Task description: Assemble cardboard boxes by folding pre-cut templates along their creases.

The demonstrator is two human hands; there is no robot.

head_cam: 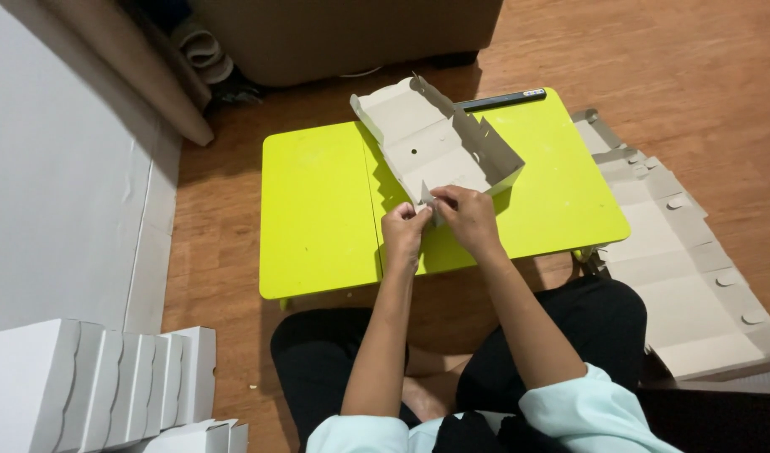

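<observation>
Both hands work at the near end of a grey cardboard box (435, 143) that lies half-formed on the lime-green surface (318, 210). Left hand (404, 231) pinches a small flap at the box's near corner between thumb and fingertips; right hand (467, 214) closes on the same corner from the other side, fingers curled over the card edge. Neither hand is open.

As far as the view shows, the box is partly made: its far end wall and the long wall on the right-hand side stand up, with scalloped tabs along the top edge, while the base panel lies flat with 1 small round hole in its middle. The corner under the hands looks not yet locked, so I judge this end to be what is left, and then the lid, if it has one.

Beyond the box, away from the hands, a dark pencil (500, 100) lies along the far edge of the surface. To the right of the right hand, a stack of flat unfolded blanks (687, 277) rests on the wooden floor (670, 59), well apart from the box. To the left of the left hand and nearer the person, a row of finished white boxes (99, 377) stands by the wall, so several look done and many blanks remain.
</observation>
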